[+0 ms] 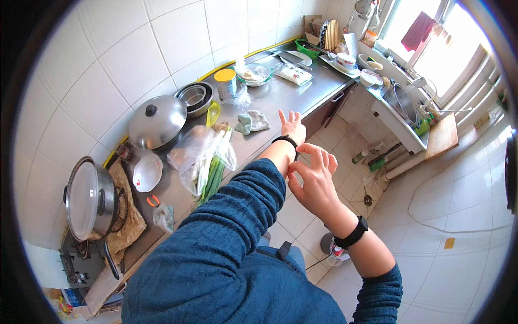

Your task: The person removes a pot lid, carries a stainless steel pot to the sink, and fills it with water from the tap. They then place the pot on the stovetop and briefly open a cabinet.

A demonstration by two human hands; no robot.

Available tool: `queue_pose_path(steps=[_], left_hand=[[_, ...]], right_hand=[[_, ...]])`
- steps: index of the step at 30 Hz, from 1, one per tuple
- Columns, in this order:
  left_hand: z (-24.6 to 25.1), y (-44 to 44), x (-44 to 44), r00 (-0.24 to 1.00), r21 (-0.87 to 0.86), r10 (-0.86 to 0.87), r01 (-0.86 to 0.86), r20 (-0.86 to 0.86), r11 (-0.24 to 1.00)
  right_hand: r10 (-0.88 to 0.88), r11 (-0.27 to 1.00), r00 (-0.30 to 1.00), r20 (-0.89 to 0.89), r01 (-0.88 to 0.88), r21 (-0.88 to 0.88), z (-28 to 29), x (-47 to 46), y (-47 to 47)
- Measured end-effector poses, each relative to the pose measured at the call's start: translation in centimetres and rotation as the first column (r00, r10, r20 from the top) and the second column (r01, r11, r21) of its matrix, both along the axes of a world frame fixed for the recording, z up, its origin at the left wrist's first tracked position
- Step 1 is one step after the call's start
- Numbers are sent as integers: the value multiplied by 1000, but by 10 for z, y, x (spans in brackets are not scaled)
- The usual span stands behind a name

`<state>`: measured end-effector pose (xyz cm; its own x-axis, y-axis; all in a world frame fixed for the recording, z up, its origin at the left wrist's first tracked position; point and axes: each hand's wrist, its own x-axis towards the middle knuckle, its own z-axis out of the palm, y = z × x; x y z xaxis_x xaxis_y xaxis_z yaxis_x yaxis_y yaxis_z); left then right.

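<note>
My left hand (294, 127) is stretched out past the counter's front edge, fingers spread and holding nothing. Around that wrist sits a black band (288, 142). The thumb and index finger of my right hand (317, 178) are at the left wrist, beside this band; whether they pinch its strap is not plain. A second black band (353, 233) circles my right wrist. Both blue sleeves are pushed up. Nearest my left hand on the steel counter (279, 95) lies a crumpled cloth (253, 122). Green onions (212, 174) poke out of a clear plastic bag (190, 152).
On the left are a lidded pot (87, 198) on the stove, a domed wok lid (158, 121) and a white bowl (147, 172). Farther back stand a yellow-lidded can (226, 84) and a knife (293, 58) by a plate. A sink unit (398, 125) with a cutting board (442, 136) is at right.
</note>
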<state>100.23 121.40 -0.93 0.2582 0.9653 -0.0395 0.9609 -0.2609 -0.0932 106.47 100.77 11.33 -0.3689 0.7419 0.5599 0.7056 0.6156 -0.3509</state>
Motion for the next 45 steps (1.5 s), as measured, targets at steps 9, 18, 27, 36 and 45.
queue_pose_path(steps=[9, 18, 27, 36, 45], left_hand=[[-7, 122, 1, 973, 97, 231, -229, -7, 969], [-44, 168, -61, 860, -7, 479, -486, 174, 874], [-124, 244, -127, 223, -332, 537, -580, 813, 744], [-134, 324, -114, -789, -789, 367, -228, 493, 570], [-146, 359, -114, -867, -795, 263, -215, 423, 568]], right_hand=[[425, 904, 901, 82, -427, 11, 1, 70, 134], [206, 961, 957, 203, -159, -225, -79, 125, 328], [7, 782, 932, 363, 222, -583, -191, 154, 555], [58, 813, 937, 345, 157, -561, -206, 165, 683], [260, 756, 883, 392, 67, -651, -234, 96, 804]])
